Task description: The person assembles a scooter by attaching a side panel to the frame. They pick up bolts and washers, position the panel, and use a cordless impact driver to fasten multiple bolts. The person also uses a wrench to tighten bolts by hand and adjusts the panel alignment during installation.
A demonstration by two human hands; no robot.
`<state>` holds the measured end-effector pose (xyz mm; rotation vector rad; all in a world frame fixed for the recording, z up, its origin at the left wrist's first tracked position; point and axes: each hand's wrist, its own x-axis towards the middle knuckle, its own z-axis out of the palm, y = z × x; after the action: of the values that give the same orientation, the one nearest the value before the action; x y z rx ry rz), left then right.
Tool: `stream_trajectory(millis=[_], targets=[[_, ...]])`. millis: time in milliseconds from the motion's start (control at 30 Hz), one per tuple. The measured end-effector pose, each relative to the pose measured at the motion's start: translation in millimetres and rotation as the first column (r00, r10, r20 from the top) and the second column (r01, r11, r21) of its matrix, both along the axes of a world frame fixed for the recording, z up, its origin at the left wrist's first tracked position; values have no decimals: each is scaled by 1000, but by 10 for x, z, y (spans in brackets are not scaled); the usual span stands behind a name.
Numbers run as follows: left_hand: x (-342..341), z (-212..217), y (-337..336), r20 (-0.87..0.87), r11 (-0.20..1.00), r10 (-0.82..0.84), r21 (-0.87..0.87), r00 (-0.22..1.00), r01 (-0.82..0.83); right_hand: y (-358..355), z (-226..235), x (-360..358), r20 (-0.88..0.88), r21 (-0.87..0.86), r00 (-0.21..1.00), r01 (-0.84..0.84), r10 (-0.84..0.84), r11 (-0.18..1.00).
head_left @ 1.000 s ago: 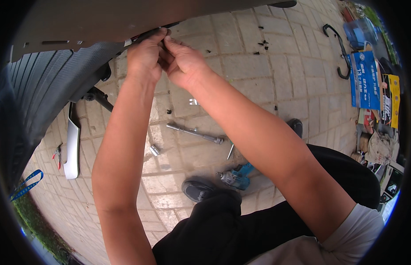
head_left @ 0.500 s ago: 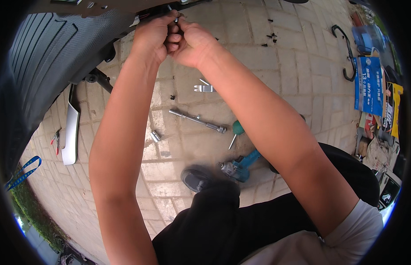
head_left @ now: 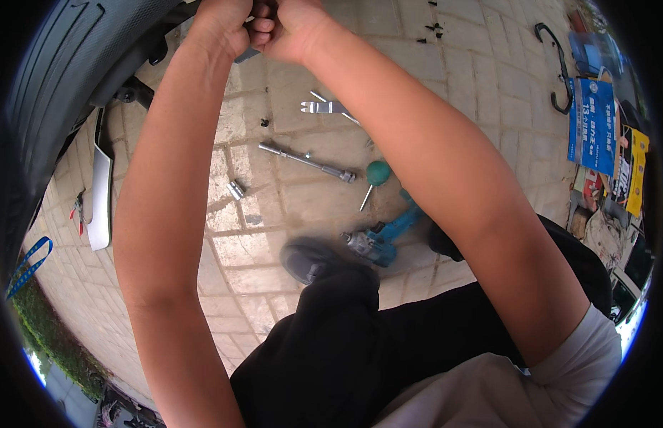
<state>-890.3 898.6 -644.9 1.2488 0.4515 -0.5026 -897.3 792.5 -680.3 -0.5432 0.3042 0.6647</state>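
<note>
— Hands first: where are they?

— Both are raised to the top edge of the view, pressed together. The left hand (head_left: 221, 21) and the right hand (head_left: 292, 25) meet knuckle to knuckle just under a dark vehicle part (head_left: 131, 64) that curves down the left side.

— Holding something?

— Both fists are curled tight, fingers together, but what sits inside them I cannot tell; the view cuts them off at the top. A small grey piece (head_left: 247, 54) peeks out just below the left hand, touching it.

— Why lifted so high?

— I judge the work point is on the underside of that dark part, so the arms must reach up to it while the person crouches, one dark shoe (head_left: 306, 258) planted on the brick paving (head_left: 488, 93).

— And the tools?

— Laid out below the arms, within reach. A long socket wrench (head_left: 306, 161) lies near a loose socket (head_left: 236, 190); a flat metal pry tool (head_left: 324, 107) sits further up. A green-handled screwdriver (head_left: 374, 178) lies just beside a teal power driver (head_left: 380, 239), near the shoe.

— Anything further out?

— A white trim piece (head_left: 100, 192) on the left, small black fasteners (head_left: 435, 28) scattered up top, a black hook (head_left: 556, 64) and blue packaging (head_left: 592, 125) on the right.
</note>
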Motion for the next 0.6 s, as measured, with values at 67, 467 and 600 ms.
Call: stream_trajectory(millis=[67, 467, 600], targets=[[-25, 7, -100, 72, 996, 80, 37, 994, -83, -169, 80, -77, 12, -223, 1000, 18, -16, 975], [-37, 11, -215, 88, 969, 248, -16, 965, -247, -2692, 1201, -1151, -291, -907, 446, -410, 846, -96], [-113, 134, -194, 97, 986, 98, -145, 990, -83, -3018, 2399, -1612, -226, -940, 365, -323, 903, -104]])
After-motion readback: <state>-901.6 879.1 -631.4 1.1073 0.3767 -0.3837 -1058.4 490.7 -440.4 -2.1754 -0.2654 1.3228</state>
